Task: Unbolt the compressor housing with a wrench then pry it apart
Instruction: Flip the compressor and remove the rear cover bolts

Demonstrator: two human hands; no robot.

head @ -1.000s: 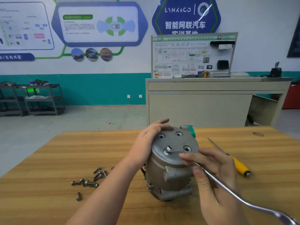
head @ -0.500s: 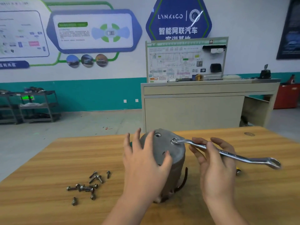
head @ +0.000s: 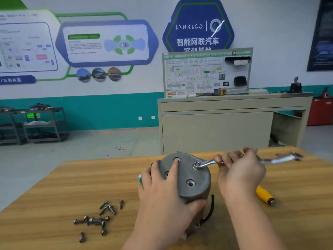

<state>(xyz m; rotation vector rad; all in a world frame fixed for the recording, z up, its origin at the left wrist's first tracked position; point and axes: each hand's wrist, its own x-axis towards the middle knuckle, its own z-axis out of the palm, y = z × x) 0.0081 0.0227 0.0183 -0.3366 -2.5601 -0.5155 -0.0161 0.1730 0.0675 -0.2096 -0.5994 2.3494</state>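
Note:
A grey metal compressor housing stands upright on the wooden table, its round end cover facing up with several bolt holes. My left hand grips the cover from the near left, fingers spread over the top and thumb on the front rim. A silver ring wrench sits with its ring end on a bolt at the cover's far right, handle pointing right. My right hand is closed around the wrench shaft.
Several loose bolts lie on the table to the left of the housing. A yellow-handled screwdriver lies right of it, partly behind my right wrist. Beyond the table stand a beige cabinet and a shelf rack.
The wrench handle has swung away from me, from the near right to pointing right, with my right hand following. My left hand has shifted on the cover; the housing has turned.

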